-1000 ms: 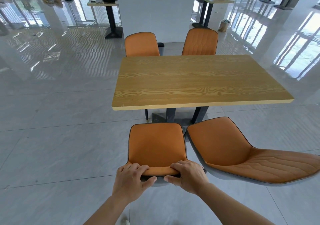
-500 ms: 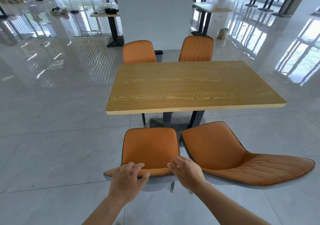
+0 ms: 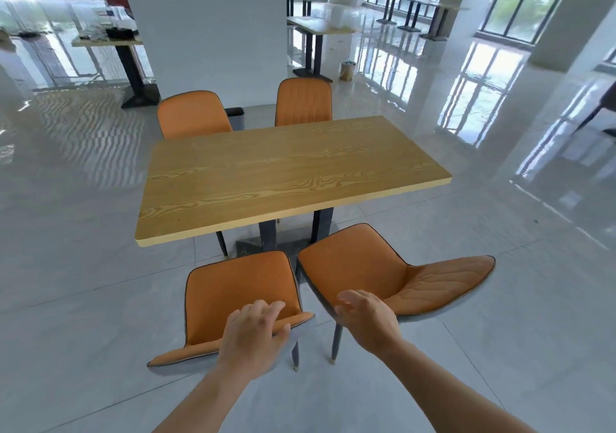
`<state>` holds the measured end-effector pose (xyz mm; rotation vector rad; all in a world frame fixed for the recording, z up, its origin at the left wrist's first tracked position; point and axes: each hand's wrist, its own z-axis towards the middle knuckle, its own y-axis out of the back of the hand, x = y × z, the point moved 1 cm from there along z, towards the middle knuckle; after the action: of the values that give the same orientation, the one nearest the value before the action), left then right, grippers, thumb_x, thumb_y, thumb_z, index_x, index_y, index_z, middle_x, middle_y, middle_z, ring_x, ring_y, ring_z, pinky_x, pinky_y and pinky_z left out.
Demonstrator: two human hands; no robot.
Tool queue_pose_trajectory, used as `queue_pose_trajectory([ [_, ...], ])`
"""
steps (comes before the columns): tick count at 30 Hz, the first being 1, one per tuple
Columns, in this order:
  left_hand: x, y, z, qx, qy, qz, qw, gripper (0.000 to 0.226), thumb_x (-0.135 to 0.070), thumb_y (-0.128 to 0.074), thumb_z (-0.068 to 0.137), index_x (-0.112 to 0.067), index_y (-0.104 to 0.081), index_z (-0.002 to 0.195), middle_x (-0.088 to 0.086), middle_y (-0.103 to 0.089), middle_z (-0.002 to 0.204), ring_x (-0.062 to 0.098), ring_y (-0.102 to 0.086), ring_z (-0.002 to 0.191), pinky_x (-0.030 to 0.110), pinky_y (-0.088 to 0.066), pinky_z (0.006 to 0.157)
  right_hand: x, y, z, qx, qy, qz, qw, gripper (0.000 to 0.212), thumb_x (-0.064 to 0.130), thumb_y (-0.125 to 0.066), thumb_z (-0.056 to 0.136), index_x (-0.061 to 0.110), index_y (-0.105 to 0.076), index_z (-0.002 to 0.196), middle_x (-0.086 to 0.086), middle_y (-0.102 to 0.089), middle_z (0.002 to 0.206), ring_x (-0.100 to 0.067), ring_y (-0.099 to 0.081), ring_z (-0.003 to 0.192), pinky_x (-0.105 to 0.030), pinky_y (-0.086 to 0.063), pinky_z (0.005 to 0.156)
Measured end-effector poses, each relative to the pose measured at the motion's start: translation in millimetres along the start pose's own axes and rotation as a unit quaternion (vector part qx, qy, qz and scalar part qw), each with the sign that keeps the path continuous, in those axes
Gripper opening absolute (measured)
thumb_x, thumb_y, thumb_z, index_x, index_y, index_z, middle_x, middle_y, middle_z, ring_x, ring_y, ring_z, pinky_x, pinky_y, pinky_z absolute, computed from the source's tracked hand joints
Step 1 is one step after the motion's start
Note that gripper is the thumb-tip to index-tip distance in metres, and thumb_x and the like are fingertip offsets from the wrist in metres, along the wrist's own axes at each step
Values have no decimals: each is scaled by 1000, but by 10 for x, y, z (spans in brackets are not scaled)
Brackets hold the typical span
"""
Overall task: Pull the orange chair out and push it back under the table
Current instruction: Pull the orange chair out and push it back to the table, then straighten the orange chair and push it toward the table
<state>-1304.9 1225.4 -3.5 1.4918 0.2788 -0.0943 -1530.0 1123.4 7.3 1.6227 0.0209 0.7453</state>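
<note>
The orange chair (image 3: pixel 233 292) stands at the near left side of the wooden table (image 3: pixel 283 172), its backrest facing me and its front leg under the table edge. My left hand (image 3: pixel 253 336) rests on the top edge of that backrest, fingers laid loosely over it. My right hand (image 3: pixel 366 319) is off the chair, flat and open, hovering in front of the backrest of the neighbouring chair.
A second orange chair (image 3: pixel 383 266) stands close on the right, turned sideways. Two more orange chairs (image 3: pixel 193 116) (image 3: pixel 303 102) sit at the table's far side. Behind them is a white pillar (image 3: pixel 213 39), with other tables (image 3: pixel 106 41) (image 3: pixel 320 26) on the glossy tiled floor.
Both hands gripped the backrest's top edge a second ago. The grip loosened, my right hand lifted off to the right, and the view rose and drew back.
</note>
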Motion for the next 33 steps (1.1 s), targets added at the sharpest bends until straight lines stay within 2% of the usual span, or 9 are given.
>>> queue_pose_trajectory([
  [5, -422, 27, 158, -12, -57, -19, 998, 59, -54, -22, 91, -27, -63, 124, -9, -59, 87, 10, -51, 74, 29, -48, 69, -271, 235, -273, -41, -64, 34, 997, 19, 31, -56, 97, 22, -69, 108, 5, -69, 103, -18, -64, 95, -39, -58, 79],
  [10, -968, -9, 375, -16, -92, -37, 995, 65, -57, -21, 89, -26, -58, 132, -4, -65, 102, 10, -51, 83, 28, -43, 74, -712, 538, -359, -71, -80, 28, 994, 26, 28, -58, 97, 23, -68, 121, 5, -69, 116, -18, -63, 106, -36, -54, 87],
  [14, -1494, -198, 605, -1, -89, -42, 995, 57, -58, -31, 95, -30, -51, 140, -6, -65, 118, 11, -59, 102, 30, -50, 89, -1200, 806, -299, -85, -69, 15, 994, 29, 31, -61, 98, 24, -67, 125, 6, -69, 119, -17, -62, 108, -33, -53, 87],
  [19, -2371, -501, 837, 27, -67, -52, 996, 49, -52, -38, 101, -31, -45, 145, -4, -61, 127, 15, -56, 113, 33, -43, 97, -2009, 1110, -226, -64, -39, -9, 997, 27, 26, -62, 97, 22, -68, 122, 4, -71, 117, -20, -61, 111, -27, -48, 85],
  [25, -3220, -859, 1122, 54, -50, -45, 996, 48, -55, -35, 100, -31, -47, 139, -2, -61, 122, 16, -57, 107, 34, -45, 95, -2755, 1456, -128, -26, -23, -30, 999, 22, 28, -61, 97, 24, -69, 116, 5, -67, 117, -19, -56, 114, -25, -41, 79],
  [29, -3460, -1026, 1314, 82, -30, -16, 996, 48, -58, -33, 101, -31, -45, 139, -1, -60, 123, 17, -58, 108, 35, -47, 92, -3060, 1541, 0, 2, -14, -32, 999, 27, 34, -61, 97, 28, -67, 123, 6, -65, 126, -20, -56, 118, -31, -47, 89],
  [33, -3548, -1180, 1526, 113, -19, -19, 993, 56, -66, -24, 100, -34, -43, 142, -2, -60, 127, 16, -59, 109, 33, -50, 92, -3252, 1596, 193, 57, 5, -49, 997, 34, 46, -56, 98, 32, -62, 128, 9, -60, 135, -19, -51, 126, -34, -43, 100],
])
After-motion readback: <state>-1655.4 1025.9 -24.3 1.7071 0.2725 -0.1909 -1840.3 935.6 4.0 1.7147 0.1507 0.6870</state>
